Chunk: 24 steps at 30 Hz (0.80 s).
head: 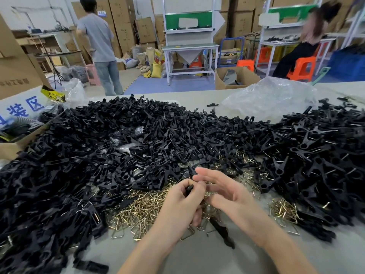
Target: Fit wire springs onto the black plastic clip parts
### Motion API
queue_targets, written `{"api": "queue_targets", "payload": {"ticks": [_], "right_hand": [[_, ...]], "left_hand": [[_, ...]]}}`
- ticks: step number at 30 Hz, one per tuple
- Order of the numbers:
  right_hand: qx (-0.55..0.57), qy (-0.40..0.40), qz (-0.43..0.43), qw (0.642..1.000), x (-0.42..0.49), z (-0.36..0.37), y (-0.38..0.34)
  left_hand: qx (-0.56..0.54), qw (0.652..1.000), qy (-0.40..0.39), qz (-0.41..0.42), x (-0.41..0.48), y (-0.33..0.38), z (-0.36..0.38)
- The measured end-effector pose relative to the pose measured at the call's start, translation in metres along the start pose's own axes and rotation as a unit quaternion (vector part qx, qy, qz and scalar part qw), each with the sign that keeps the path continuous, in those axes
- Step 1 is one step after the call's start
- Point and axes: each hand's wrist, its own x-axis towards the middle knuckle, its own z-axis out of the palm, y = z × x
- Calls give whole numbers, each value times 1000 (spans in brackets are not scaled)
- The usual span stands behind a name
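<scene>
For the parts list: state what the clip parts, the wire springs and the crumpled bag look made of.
Clip parts: black moulded plastic, matte, dull highlights.
Wire springs: bent metal wire, brassy, bright glints; probably plated.
Crumpled bag: thin clear plastic film, creased and glossy.

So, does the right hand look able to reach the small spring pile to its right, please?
Probably yes: that spring pile lies bare on the table beside the right hand, with nothing covering it or lying between them.

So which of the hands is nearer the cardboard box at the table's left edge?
Left. The left hand, gripping a black clip part, lies well right of the cardboard box; the right hand is farther right again.
</scene>
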Motion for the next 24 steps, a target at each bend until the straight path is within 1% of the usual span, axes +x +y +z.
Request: {"api": "queue_targets", "payload": {"ticks": [3,9,13,17,21,23,24], "right_hand": [[0,-32,-1,999,0,4,1],[-30,-46,-23,998,-1,6,1],[-56,-59,-20,997,-2,4,3],[-99,-36,-62,992,-3,6,4],[-114,-15,-99,988,-3,3,8],[-122,15,-103,987,-2,2,7],[-116,44,-105,987,-2,0,3]], "left_hand": [[2,1000,7,-3,0,1,0],[58,998,9,8,-3,3,1],[57,998,-10,-1,-4,5,1],[88,995,-50,13,-4,4,-2],[81,992,-92,17,-3,7,-6],[54,993,-103,14,-4,10,-8],[29,994,-102,10,-5,13,-9]]}}
